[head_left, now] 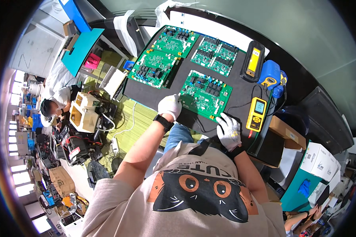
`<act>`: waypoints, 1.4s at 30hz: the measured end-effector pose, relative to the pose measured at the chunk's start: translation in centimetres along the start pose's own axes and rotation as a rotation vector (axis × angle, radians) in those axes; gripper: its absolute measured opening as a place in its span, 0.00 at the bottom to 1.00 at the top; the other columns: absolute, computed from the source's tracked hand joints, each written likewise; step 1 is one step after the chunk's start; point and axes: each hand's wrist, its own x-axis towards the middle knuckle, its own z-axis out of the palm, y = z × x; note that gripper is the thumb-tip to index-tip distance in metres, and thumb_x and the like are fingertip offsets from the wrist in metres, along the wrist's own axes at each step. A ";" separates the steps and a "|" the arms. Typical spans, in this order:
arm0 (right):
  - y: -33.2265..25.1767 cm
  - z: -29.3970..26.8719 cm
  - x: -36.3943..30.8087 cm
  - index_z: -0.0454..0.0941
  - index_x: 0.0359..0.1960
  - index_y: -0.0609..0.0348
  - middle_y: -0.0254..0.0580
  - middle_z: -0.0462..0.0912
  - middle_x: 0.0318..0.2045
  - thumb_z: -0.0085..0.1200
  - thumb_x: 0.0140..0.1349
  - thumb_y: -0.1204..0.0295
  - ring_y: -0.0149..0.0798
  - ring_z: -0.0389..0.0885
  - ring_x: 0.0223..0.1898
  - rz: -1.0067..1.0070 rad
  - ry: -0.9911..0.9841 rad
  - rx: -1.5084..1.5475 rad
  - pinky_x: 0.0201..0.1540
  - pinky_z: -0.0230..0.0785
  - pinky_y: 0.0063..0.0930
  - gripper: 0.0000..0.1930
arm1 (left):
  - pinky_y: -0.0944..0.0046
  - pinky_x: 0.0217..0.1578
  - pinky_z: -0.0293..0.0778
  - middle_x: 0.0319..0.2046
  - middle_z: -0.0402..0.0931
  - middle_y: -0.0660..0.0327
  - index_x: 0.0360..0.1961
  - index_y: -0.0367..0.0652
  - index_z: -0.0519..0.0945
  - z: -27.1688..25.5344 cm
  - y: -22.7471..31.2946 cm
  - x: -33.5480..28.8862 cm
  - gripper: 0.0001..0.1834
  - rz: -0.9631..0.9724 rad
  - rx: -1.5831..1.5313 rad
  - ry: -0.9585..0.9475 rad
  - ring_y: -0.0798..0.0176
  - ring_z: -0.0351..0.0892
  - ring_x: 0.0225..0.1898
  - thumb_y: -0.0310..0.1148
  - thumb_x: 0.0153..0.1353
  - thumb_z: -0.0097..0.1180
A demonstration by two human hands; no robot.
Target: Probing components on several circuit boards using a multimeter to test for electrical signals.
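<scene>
A green circuit board (205, 94) with black and blue components lies tilted on the dark mat in front of me. My left hand (169, 107), in a white glove, is closed at the board's left edge, fingers curled and partly hidden. At the board's near right corner, my right hand (228, 132), also white-gloved, has its fingers stretched out, the tips by the edge. To the right of that hand lies a yellow handheld meter (256, 114) with a small screen and a dark cable.
More green circuit boards lie at the far left (152, 68) and far middle (214, 55). A black case with a yellow label (253, 61) and a blue tool (269, 73) stand right. Cardboard boxes (286, 134) sit beside the table (241, 87). Another person (59, 103) works at left.
</scene>
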 end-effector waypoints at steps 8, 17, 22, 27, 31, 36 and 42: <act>0.0 -0.1 0.0 0.80 0.49 0.47 0.36 0.76 0.56 0.55 0.57 0.67 0.44 0.72 0.53 -0.007 0.009 0.009 0.56 0.62 0.43 0.17 | 0.51 0.41 0.78 0.34 0.82 0.48 0.33 0.43 0.84 -0.5 0.4 1.7 0.10 -0.055 0.042 -0.138 0.44 0.82 0.40 0.35 0.54 0.56; 0.0 -0.1 0.0 0.80 0.49 0.47 0.35 0.76 0.56 0.55 0.57 0.67 0.44 0.72 0.53 -0.024 0.035 0.012 0.56 0.62 0.42 0.16 | 0.52 0.42 0.79 0.35 0.82 0.46 0.33 0.41 0.85 -0.4 -0.1 2.7 0.10 -0.051 0.078 -0.206 0.44 0.83 0.40 0.34 0.53 0.58; 0.2 -0.1 -0.1 0.81 0.49 0.47 0.35 0.76 0.56 0.55 0.57 0.67 0.44 0.72 0.53 -0.017 0.037 0.009 0.56 0.62 0.42 0.16 | 0.53 0.42 0.79 0.35 0.83 0.47 0.34 0.41 0.85 -1.6 0.7 2.9 0.11 -0.039 0.111 -0.272 0.45 0.83 0.41 0.34 0.52 0.58; 0.2 0.0 -0.1 0.81 0.49 0.47 0.35 0.76 0.56 0.55 0.57 0.67 0.43 0.72 0.53 -0.026 0.046 0.007 0.56 0.62 0.42 0.17 | 0.53 0.41 0.79 0.35 0.83 0.48 0.33 0.42 0.85 -1.1 0.6 2.7 0.10 -0.056 0.130 -0.229 0.46 0.83 0.40 0.35 0.53 0.58; 0.4 0.1 -0.2 0.80 0.49 0.47 0.35 0.76 0.55 0.55 0.56 0.67 0.43 0.72 0.53 -0.025 0.029 0.019 0.56 0.62 0.42 0.17 | 0.53 0.40 0.79 0.35 0.83 0.49 0.33 0.44 0.85 -0.9 0.9 1.7 0.10 -0.072 0.128 -0.159 0.46 0.83 0.40 0.35 0.54 0.56; 0.4 0.1 -0.3 0.80 0.49 0.48 0.35 0.75 0.56 0.56 0.56 0.66 0.44 0.72 0.53 -0.027 0.032 0.013 0.56 0.62 0.43 0.17 | 0.51 0.38 0.78 0.32 0.83 0.50 0.32 0.43 0.84 -0.5 1.0 0.2 0.10 -0.031 0.085 -0.051 0.46 0.83 0.37 0.36 0.55 0.54; 0.3 -0.3 -0.1 0.80 0.49 0.48 0.37 0.75 0.56 0.55 0.56 0.66 0.44 0.72 0.53 -0.026 0.014 0.035 0.56 0.62 0.43 0.17 | 0.49 0.36 0.77 0.29 0.82 0.49 0.30 0.42 0.81 0.5 0.3 -0.5 0.10 -0.011 0.022 0.042 0.44 0.81 0.34 0.37 0.56 0.54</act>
